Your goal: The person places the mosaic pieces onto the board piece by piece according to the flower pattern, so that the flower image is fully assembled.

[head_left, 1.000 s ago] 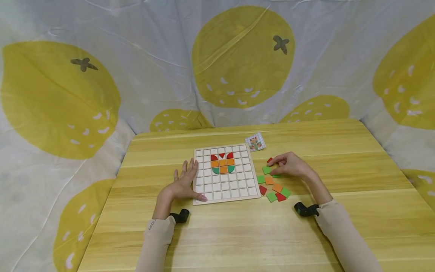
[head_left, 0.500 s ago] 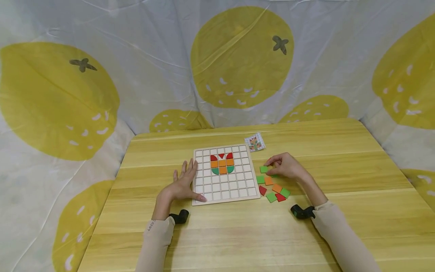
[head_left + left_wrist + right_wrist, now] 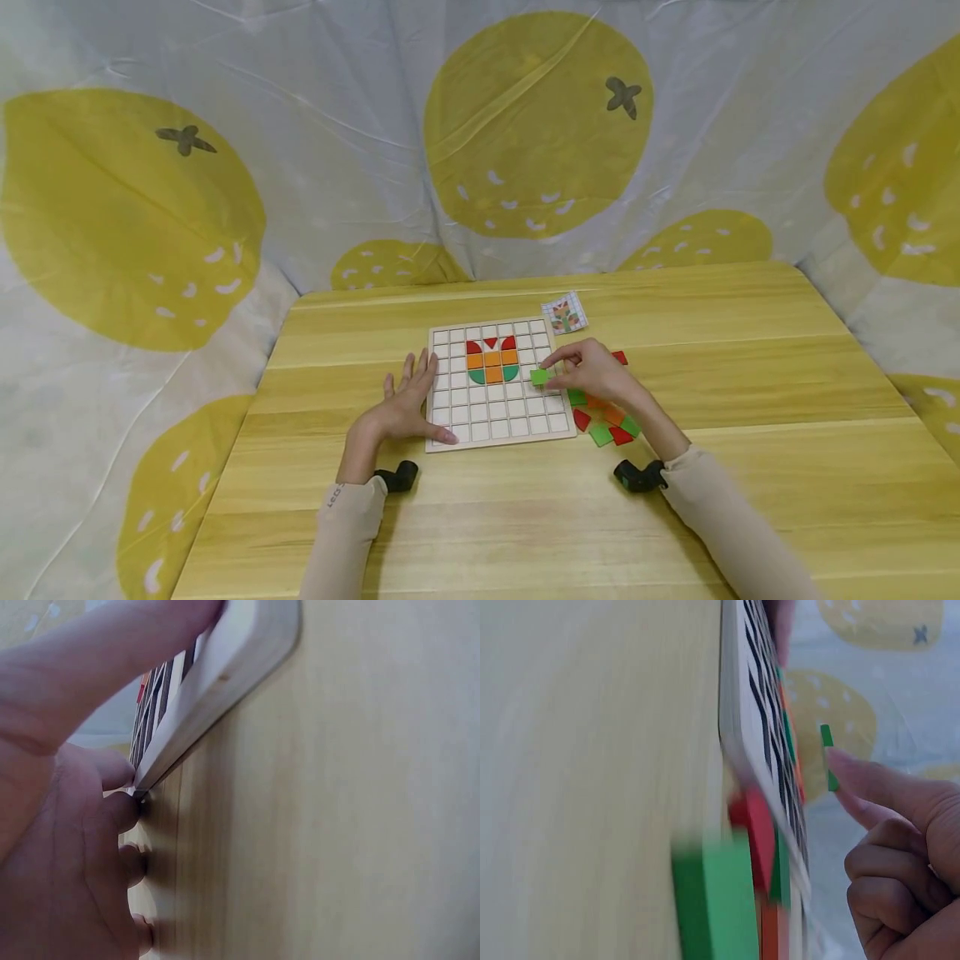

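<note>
right hand [image 3: 592,372] is pinching a green square tile [image 3: 539,377] between thumb and fingertips, holding it just above the right side of the white grid board [image 3: 525,417], a bit right of the picture already laid in there. in the right wrist view you can see the same tile [image 3: 827,756] edge-on at the tip of a finger, lifted clear of the board surface [image 3: 759,742], other fingers curled in toward the palm.

left hand [image 3: 405,404] lies flat on the table [image 3: 480,533], fingers straight and slightly spread along the board's left edge, thumb resting on the near left corner. left wrist view backs that up: thumb [image 3: 97,667] pressed onto the board's rim [image 3: 240,660], fingers down on the wood beside it.

the board has a little tulip-ish shape in its upper middle rows: red pieces on top, orange squares below, green curved bits at the bottom. loose pile of spare tiles [image 3: 603,421] sits on the table just right of the board, green, orange and red, partly under the right wrist. one red tile [image 3: 619,357] is off on its own behind the hand. a small pattern card [image 3: 564,314] lies just past the board's far right corner. lemon-print cloth [image 3: 225,167] hangs behind and around the table.
</note>
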Motion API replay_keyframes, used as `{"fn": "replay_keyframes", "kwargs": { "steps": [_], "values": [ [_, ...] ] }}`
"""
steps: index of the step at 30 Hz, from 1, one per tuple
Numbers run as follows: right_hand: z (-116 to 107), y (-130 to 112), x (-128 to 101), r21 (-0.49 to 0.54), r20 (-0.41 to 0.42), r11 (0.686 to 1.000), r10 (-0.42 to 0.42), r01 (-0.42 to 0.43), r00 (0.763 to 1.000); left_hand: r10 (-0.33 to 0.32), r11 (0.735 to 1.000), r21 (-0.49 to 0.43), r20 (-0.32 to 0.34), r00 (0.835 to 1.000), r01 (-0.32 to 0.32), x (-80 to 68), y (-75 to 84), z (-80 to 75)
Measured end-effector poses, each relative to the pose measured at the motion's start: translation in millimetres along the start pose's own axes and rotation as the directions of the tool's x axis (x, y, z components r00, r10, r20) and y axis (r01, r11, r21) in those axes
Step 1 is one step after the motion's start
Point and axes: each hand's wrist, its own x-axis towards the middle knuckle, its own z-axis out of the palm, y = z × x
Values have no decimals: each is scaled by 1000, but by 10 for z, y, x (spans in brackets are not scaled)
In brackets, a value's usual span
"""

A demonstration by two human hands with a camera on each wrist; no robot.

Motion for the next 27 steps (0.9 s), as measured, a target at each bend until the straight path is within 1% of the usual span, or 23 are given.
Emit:
{"fn": "replay_keyframes", "kwargs": {
  "steps": [5, 7, 9, 16, 23, 27],
  "values": [
    [292, -155, 126, -29, 31, 998, -55, 56, 998, 5, 1000, 3, 3, 1000, -5, 16, 4, 10],
    [369, -185, 170, -27, 43, 997, -73, 74, 996, 9, 1000, 9, 4, 1000, -10, 26, 4, 15],
    [423, -204, 200, -14, 52, 997, -71, 72, 996, 13, 1000, 13, 6, 1000, -13, 35, 4, 19],
    [492, -167, 230, 20, 53, 998, -62, 61, 997, 11, 1000, 7, 12, 1000, -11, 39, 3, 13],
    [496, -132, 226, 101, 67, 993, -64, 58, 996, 11, 1000, -3, 5, 1000, -11, 25, -5, -1],
    [515, -138, 235, 97, 61, 994, -60, 54, 996, 10, 1000, 0, 6, 1000, -10, 20, -9, 2]
  ]
}}
